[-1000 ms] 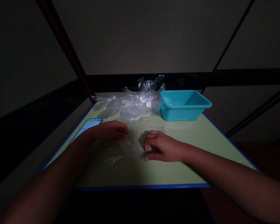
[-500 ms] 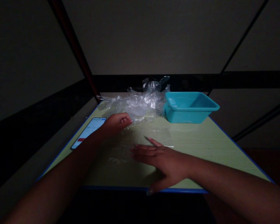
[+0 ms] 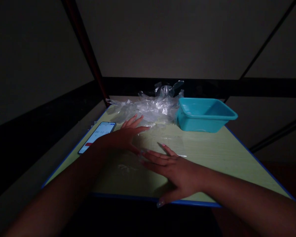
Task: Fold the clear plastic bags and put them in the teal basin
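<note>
A clear plastic bag (image 3: 171, 140), hard to make out against the table, lies spread flat in front of me. My right hand (image 3: 174, 169) rests on its near part with fingers stretched out and thumb by the table's front edge. Over the bag's left side is my left hand (image 3: 129, 133), its fingers spread and nothing gripped. Just beyond my left fingertips sits a crumpled heap of clear plastic bags (image 3: 153, 108). Part of the flat bag is hidden under both hands.
A turquoise plastic basin (image 3: 202, 123) stands at the back right, beside the heap. At the left edge lies a phone (image 3: 101, 131) with a lit screen, partly behind my left forearm. The pale table (image 3: 236, 168) has a blue rim, and a wall rises behind it.
My left hand has gone from curled fingers to spread ones, over the flat bag. The right hand stays in place on it. The view has shifted slightly.
</note>
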`<state>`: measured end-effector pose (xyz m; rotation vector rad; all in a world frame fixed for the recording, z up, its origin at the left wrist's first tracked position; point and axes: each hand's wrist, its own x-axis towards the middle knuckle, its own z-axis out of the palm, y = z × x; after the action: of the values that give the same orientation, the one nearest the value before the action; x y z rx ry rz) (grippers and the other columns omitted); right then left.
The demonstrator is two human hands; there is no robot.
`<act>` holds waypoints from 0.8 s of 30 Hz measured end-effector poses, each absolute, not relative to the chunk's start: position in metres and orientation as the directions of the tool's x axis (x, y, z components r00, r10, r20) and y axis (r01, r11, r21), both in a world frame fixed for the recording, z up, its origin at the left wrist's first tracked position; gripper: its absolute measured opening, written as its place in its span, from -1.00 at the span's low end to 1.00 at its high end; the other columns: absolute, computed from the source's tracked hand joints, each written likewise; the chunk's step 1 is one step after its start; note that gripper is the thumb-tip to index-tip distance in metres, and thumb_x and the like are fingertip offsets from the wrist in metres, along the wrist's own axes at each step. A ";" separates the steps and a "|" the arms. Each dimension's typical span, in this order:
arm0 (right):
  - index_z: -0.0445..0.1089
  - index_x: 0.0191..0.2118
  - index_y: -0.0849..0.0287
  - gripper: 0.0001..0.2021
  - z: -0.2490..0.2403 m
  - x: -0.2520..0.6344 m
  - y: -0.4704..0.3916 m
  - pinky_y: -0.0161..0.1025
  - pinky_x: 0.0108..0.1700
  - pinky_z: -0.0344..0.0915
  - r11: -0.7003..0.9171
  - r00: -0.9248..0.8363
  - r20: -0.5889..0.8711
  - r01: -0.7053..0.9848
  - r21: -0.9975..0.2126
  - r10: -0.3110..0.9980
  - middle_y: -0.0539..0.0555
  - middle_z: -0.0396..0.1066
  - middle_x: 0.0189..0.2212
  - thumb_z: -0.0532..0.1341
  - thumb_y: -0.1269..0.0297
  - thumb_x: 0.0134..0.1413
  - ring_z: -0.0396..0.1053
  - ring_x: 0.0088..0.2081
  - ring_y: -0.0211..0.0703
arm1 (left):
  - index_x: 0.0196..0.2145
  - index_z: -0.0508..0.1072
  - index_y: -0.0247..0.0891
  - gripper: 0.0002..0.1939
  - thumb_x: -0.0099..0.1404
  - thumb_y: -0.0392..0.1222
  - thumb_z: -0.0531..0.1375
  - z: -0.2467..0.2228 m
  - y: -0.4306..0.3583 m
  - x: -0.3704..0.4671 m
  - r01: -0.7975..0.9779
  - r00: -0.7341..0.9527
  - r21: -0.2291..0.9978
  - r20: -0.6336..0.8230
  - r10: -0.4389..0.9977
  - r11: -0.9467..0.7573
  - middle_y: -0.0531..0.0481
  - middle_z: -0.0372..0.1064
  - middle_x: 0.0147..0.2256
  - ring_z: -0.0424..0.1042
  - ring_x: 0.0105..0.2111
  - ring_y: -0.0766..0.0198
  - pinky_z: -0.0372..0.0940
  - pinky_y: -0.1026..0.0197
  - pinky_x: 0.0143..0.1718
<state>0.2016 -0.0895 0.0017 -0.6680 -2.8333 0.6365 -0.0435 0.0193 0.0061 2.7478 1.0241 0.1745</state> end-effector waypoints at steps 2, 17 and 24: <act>-0.16 0.32 0.14 -0.10 0.002 0.202 -0.090 0.17 0.21 -0.64 0.807 -0.891 0.054 0.380 -0.451 0.450 0.27 -0.15 0.29 0.24 -0.05 -0.06 -0.20 0.30 0.09 | 0.23 0.10 -0.08 0.01 -0.12 0.28 0.31 0.004 0.021 -0.043 0.651 0.744 0.213 0.011 0.668 -0.728 -0.17 -0.52 0.33 -0.50 0.26 -0.35 -0.30 -0.32 0.16; -0.20 0.33 0.11 -0.07 -0.003 0.200 -0.087 0.15 0.22 -0.63 0.800 -0.907 -0.007 0.375 -0.470 0.421 0.24 -0.14 0.29 0.22 -0.10 -0.08 -0.19 0.30 0.09 | 0.26 -0.01 0.06 0.08 -0.17 0.28 0.33 0.007 0.017 -0.041 0.715 0.697 0.178 -0.114 0.708 -0.676 -0.17 -0.57 0.32 -0.53 0.25 -0.39 -0.33 -0.41 0.11; -0.20 0.33 0.11 -0.06 -0.004 0.200 -0.088 0.17 0.22 -0.60 0.804 -0.902 -0.007 0.388 -0.450 0.431 0.24 -0.11 0.29 0.25 -0.07 -0.10 -0.16 0.29 0.10 | 0.24 0.01 0.08 -0.02 -0.09 0.20 0.32 0.002 0.022 -0.046 0.781 0.624 0.129 -0.140 0.769 -0.611 -0.17 -0.44 0.33 -0.50 0.26 -0.32 -0.26 -0.42 0.09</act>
<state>0.1999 -0.0881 -0.0040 -0.6580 -2.8925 0.6903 -0.0463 0.0222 0.0018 2.6679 1.2859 -0.1041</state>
